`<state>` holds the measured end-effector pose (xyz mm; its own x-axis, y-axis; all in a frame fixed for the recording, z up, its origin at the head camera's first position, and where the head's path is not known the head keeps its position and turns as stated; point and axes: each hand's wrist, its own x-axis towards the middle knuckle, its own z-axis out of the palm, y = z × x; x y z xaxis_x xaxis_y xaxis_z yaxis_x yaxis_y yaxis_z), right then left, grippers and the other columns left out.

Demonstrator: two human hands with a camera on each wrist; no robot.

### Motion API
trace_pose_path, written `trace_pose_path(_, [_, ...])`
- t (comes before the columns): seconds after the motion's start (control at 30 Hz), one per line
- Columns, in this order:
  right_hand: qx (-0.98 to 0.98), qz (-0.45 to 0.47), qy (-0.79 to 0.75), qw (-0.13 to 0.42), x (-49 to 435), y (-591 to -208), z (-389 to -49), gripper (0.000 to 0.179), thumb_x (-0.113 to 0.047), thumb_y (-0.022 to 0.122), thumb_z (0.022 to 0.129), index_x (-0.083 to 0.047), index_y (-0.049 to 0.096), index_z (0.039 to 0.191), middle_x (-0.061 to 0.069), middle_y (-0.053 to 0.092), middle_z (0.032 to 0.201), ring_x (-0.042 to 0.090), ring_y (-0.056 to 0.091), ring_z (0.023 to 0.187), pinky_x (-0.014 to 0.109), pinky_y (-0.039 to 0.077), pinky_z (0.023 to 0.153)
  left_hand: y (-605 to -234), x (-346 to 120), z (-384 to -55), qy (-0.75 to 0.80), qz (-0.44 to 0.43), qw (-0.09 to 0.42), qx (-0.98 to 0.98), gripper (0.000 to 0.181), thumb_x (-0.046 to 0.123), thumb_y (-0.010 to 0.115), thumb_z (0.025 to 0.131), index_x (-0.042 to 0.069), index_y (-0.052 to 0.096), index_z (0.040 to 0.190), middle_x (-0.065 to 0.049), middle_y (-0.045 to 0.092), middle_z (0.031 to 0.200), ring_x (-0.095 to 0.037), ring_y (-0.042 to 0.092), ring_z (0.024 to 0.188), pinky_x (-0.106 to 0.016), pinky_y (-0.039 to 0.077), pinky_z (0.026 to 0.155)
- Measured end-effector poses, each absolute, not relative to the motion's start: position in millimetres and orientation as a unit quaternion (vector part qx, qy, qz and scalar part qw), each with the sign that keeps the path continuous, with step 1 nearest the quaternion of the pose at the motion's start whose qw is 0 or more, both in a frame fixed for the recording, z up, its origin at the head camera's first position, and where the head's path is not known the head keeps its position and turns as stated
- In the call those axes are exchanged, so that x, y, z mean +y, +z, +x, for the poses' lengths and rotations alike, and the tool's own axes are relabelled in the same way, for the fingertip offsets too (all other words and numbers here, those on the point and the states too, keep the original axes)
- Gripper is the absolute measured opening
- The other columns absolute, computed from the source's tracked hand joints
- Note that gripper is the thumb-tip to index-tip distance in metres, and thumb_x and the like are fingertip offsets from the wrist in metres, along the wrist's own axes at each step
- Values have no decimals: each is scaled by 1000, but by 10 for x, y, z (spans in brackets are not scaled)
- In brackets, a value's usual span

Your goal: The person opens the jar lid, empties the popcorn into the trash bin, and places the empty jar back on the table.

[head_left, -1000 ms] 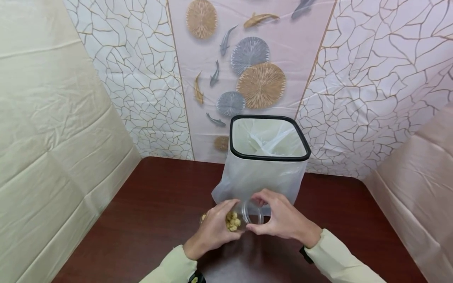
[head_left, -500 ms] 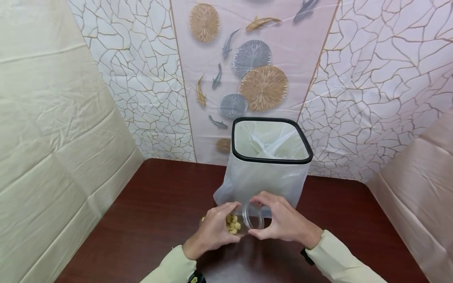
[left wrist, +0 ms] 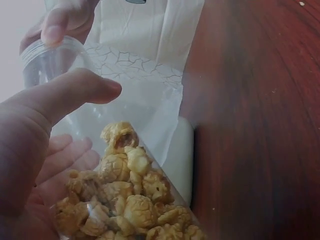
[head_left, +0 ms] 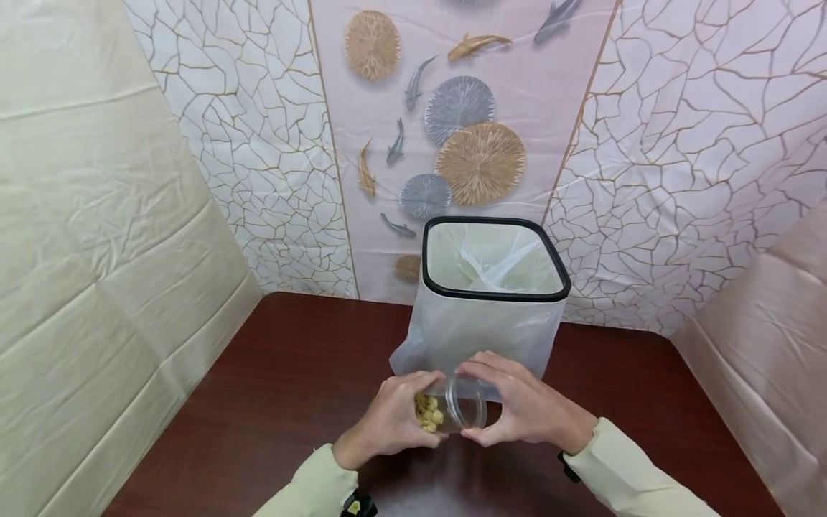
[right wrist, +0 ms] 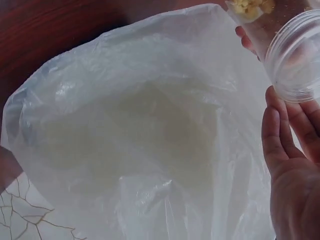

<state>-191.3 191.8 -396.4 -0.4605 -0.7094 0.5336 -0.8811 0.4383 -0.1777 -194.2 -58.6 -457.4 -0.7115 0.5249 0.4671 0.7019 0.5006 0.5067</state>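
My left hand (head_left: 390, 416) grips a clear plastic jar (head_left: 446, 411) lying on its side, its mouth end to the right. Caramel-coloured popcorn (left wrist: 135, 200) fills its lower part in the left wrist view. The fingers and thumb of my right hand (head_left: 526, 406) curl round the clear lid (right wrist: 300, 65) at the jar's mouth. Whether the lid is fully seated cannot be told. Both hands are above the table, in front of a white bin (head_left: 484, 323), and part of the jar is hidden behind the left hand.
The bin has a black rim (head_left: 497, 295) and a translucent white bag (right wrist: 150, 125) over its walls. It stands on a dark red-brown table (head_left: 310, 359). Patterned cloth (head_left: 388, 108) hangs behind, and pale cloth (head_left: 97, 251) hangs at the sides.
Both hands and the jar sit slightly lower and further right, partly with the camera's shift. Popcorn that showed left of the left hand is now hidden. Both grips stay the same.
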Motion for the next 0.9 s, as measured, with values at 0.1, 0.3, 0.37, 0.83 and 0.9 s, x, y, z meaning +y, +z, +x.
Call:
trace_pose_path(0.1, [-818,496,207,203,1931,-3956,-1910,76,-36,99,59,-6,68,122,-2,68,115,7,63,105,18,54,91,-4564,-577,-1955,-348,-366,123,-854,77,31,100,60,13,70,128,3,76,113,-7,69,95,-22,57,86])
trace_pose_path(0.3, [-798,534,171,222,1948,-3919,-1898,76,-36,98,60,-6,68,124,-1,66,118,9,62,107,20,54,92,-4545,-570,-1990,-352,-387,114,-845,78,31,101,58,13,70,129,3,77,115,-5,70,99,-21,58,88])
trace_pose_path(0.37, [-791,545,157,228,1954,-3897,-1879,76,-36,97,61,-5,69,124,-1,66,118,10,61,107,20,54,92,-4538,-564,-2002,-354,-398,108,-840,78,30,101,58,12,71,128,2,78,114,-5,71,98,-19,58,88])
trace_pose_path(0.83, [-734,620,69,269,1870,-3759,-1792,79,-38,96,57,-5,68,124,-2,67,115,14,59,108,23,54,92,-4425,-621,-2165,-362,-480,-36,-798,72,29,101,62,18,73,128,5,79,110,6,66,93,-14,57,83])
trace_pose_path(0.9, [-735,623,53,261,1870,-3738,-1805,80,-39,96,61,-7,67,128,-2,68,118,14,60,111,23,55,94,-4406,-638,-2186,-369,-485,-46,-792,70,27,100,63,18,73,127,3,79,111,5,67,94,-16,58,83])
